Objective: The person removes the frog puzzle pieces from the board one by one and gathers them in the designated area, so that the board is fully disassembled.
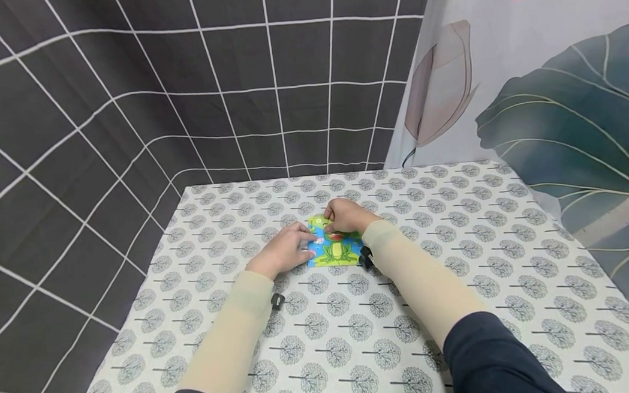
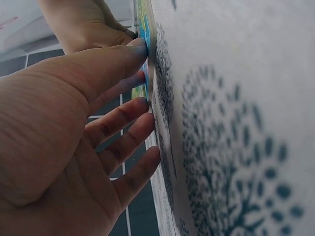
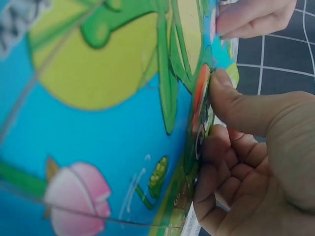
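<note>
A frog jigsaw puzzle (image 1: 337,254) lies flat on the patterned cloth, its blue board printed with a green frog, yellow belly and pink flower. At its left edge my left hand (image 1: 283,250) rests; thumb and forefinger touch the board while the other fingers (image 2: 130,142) extend loosely beside it. Over the upper part reaches my right hand (image 1: 350,216), its thumb and curled fingers pinching the frog-head piece (image 3: 201,96) with the orange mouth. Seams between pieces show close up in the right wrist view. The right hand covers part of the puzzle's top.
A white cloth with grey tree prints (image 1: 335,351) covers the table. Dark grid-lined curtain (image 1: 230,57) stands behind and along the left side. A pale curtain with large leaves (image 1: 574,108) hangs at the right. Each wrist wears a small black device (image 1: 278,301).
</note>
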A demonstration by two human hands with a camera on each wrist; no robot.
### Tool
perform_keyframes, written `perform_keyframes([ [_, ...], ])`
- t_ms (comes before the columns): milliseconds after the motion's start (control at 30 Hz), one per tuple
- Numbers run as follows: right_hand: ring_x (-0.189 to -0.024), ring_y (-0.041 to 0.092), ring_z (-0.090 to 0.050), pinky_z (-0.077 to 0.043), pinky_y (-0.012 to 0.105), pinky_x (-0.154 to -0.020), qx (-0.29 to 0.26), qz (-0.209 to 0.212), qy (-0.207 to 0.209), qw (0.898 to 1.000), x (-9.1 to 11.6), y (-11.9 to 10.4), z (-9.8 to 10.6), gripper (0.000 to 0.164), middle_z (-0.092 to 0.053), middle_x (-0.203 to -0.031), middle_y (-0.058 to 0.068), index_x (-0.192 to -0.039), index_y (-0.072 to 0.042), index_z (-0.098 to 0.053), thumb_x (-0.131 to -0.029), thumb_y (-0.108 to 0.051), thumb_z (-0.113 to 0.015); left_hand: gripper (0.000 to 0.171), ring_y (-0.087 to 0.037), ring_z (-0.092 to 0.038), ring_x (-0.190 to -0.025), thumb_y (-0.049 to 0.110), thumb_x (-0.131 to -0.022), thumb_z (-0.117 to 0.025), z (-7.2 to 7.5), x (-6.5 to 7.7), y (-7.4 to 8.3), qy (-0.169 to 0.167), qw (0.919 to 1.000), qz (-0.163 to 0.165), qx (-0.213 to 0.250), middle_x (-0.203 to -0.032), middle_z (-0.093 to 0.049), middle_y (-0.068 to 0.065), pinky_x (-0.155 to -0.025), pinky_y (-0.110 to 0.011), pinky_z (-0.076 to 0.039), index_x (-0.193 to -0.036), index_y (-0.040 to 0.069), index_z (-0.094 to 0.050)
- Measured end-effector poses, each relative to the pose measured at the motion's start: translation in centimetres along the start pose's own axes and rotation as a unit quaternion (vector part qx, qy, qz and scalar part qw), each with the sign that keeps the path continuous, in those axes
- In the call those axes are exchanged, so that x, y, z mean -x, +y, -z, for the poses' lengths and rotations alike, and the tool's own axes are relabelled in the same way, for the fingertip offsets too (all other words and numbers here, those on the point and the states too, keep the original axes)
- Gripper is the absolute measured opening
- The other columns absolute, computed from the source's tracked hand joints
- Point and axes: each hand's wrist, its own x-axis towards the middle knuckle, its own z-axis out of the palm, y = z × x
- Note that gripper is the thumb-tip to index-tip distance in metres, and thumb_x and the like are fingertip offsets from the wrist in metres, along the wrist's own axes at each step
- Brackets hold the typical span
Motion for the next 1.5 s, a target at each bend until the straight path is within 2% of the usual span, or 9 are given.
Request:
perform_keyframes([
  [200, -0.088, 0.021, -0.063, -0.057, 0.034, -0.08, -0.061, 0.027, 0.015, 0.998, -0.2, 0.5, 0.3, 0.028, -0.066, -0.098, 0.006, -0.105, -0.006, -0.07, -0.085, -0.011, -0.088, 0.047, -0.023, -0.051, -0.133, 0.031, -0.094, -0.08, 0.0, 0.0, 0.1, 0.001, 1.0, -0.001, -0.003, -0.14, -0.056, 0.001, -0.117, -0.042, -0.043, -0.139, 0.021, -0.07],
  [367, -0.083, 0.021, -0.065, -0.059, 0.032, -0.073, -0.091, 0.036, 0.028, 0.995, -0.4, 0.9, 0.2, 0.017, -0.069, -0.094, 0.007, -0.099, -0.007, -0.072, -0.087, -0.006, -0.084, 0.047, -0.022, -0.052, -0.131, 0.032, -0.094, -0.08, 0.0, 0.0, 0.2, 0.002, 1.0, -0.002, -0.007, -0.139, -0.056, 0.001, -0.115, -0.041, -0.043, -0.139, 0.022, -0.07],
  [633, -0.08, 0.018, -0.066, -0.059, 0.031, -0.074, -0.061, 0.05, 0.041, 0.996, -0.3, 0.5, 0.3, 0.01, -0.07, -0.091, 0.005, -0.099, -0.007, -0.075, -0.091, -0.007, -0.081, 0.047, -0.022, -0.052, -0.132, 0.031, -0.094, -0.08, 0.1, 0.0, 0.2, 0.003, 1.0, -0.004, 0.0, -0.139, -0.056, 0.001, -0.116, -0.041, -0.043, -0.139, 0.022, -0.07],
  [833, -0.077, 0.017, -0.067, -0.059, 0.03, -0.072, -0.042, 0.047, 0.056, 0.996, -0.4, 0.6, 0.2, 0.009, -0.071, -0.088, 0.003, -0.097, -0.008, -0.076, -0.09, -0.01, -0.081, 0.049, -0.023, -0.051, -0.132, 0.032, -0.094, -0.08, 0.2, -0.1, 0.2, 0.002, 1.0, -0.005, 0.0, -0.14, -0.055, 0.0, -0.116, -0.041, -0.042, -0.139, 0.021, -0.069],
  [1067, -0.078, 0.017, -0.067, -0.059, 0.033, -0.076, -0.041, 0.068, 0.081, 0.994, -0.3, 1.1, 0.5, 0.008, -0.072, -0.085, 0.002, -0.093, -0.009, -0.077, -0.087, -0.011, -0.082, 0.049, -0.023, -0.051, -0.133, 0.033, -0.094, -0.08, 0.2, -0.1, 0.2, -0.001, 1.0, -0.003, -0.006, -0.141, -0.055, 0.0, -0.117, -0.04, -0.042, -0.14, 0.021, -0.069],
  [1267, -0.08, 0.016, -0.067, -0.058, 0.034, -0.077, -0.037, 0.063, 0.093, 0.993, 0.7, 1.5, 1.3, 0.006, -0.072, -0.088, -0.001, -0.096, -0.013, -0.078, -0.091, -0.017, -0.08, 0.048, -0.023, -0.051, -0.132, 0.033, -0.094, -0.079, 0.2, -0.1, 0.2, -0.003, 1.0, -0.002, -0.005, -0.14, -0.055, 0.001, -0.116, -0.04, -0.042, -0.14, 0.021, -0.069],
  [1500, -0.082, 0.02, -0.067, -0.059, 0.036, -0.074, -0.051, 0.054, 0.106, 0.992, 2.5, 2.4, 2.6, 0.009, -0.072, -0.095, 0.002, -0.101, -0.012, -0.079, -0.094, -0.018, -0.077, 0.048, -0.021, -0.051, -0.131, 0.035, -0.094, -0.079, 0.0, 0.1, 0.0, 0.001, 1.0, 0.001, -0.008, -0.14, -0.055, 0.002, -0.116, -0.042, -0.043, -0.139, 0.023, -0.069],
])
